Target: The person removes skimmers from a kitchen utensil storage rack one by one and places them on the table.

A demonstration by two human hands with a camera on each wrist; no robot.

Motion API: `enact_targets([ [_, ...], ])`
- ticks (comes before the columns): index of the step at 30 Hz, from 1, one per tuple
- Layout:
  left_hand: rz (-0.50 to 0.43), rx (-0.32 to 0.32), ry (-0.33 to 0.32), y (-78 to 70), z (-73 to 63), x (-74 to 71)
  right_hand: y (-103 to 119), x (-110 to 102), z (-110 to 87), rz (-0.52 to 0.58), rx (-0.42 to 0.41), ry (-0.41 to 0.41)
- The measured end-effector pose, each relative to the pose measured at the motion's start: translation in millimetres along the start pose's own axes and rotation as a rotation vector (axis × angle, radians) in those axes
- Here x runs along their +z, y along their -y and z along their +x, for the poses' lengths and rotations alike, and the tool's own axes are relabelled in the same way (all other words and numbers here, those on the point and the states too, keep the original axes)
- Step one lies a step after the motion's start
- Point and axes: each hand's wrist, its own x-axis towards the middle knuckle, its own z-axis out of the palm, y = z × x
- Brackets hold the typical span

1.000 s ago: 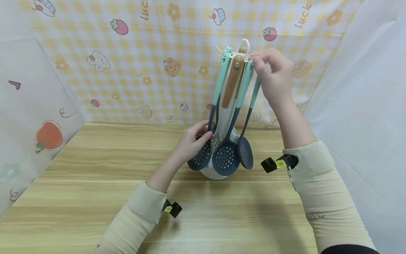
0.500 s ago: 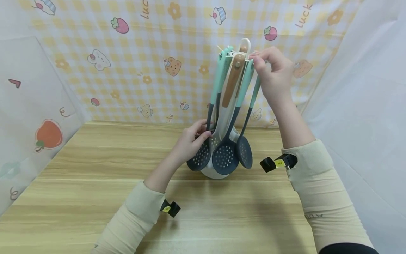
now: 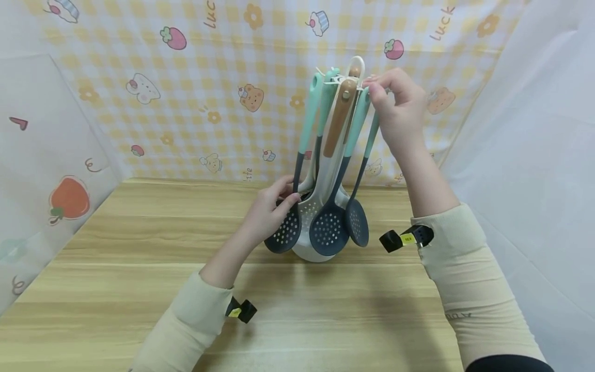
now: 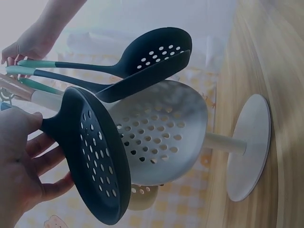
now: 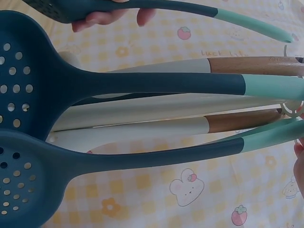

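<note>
My left hand [image 3: 267, 214] grips the dark neck of a perforated skimmer [image 3: 284, 233] with a mint handle, at the left of the utensil rack. In the right wrist view its handle end [image 5: 285, 37] stands apart from the others. My right hand [image 3: 398, 106] holds the top of the white rack, fingertips at its hooks beside a mint handle. Still hanging there are a second dark skimmer [image 3: 330, 232], a third dark one [image 3: 357, 222] and a white perforated turner [image 4: 152, 137] with a wooden handle [image 3: 338, 119]. The rack's round base [image 4: 251, 147] stands on the table.
The wooden table [image 3: 153, 258] reaches back to a yellow checked cloth [image 3: 186, 119]. White cloths [image 3: 520, 155] close off both sides. A further beige perforated utensil [image 4: 142, 195] hangs behind the white one.
My left hand has drawn its skimmer leftward, and the mint handle has come away from the rack's top. My right hand stays at the top of the rack.
</note>
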Motion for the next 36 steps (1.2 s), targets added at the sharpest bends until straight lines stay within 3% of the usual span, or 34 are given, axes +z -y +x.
enact_targets([
  [7, 0.005, -0.021, -0.032, 2.3, -6.0, -4.2, 6.1, 1.6, -0.3, 0.006, 0.049, -0.015],
  [17, 0.094, -0.086, -0.067, 1.8, -12.7, -14.2, 33.9, 6.6, -3.6, 0.022, 0.062, -0.01],
  [28, 0.152, -0.203, -0.063, 3.1, -22.1, -27.9, 8.8, 1.6, -1.4, 0.016, 0.06, -0.001],
  [34, 0.187, -0.268, -0.053, 12.2, -28.0, -30.3, 3.2, -0.3, -1.4, 0.013, 0.023, 0.007],
  [36, 0.196, -0.285, -0.053, 16.2, -30.0, -30.5, 5.1, 0.0, -1.5, 0.013, 0.045, 0.008],
])
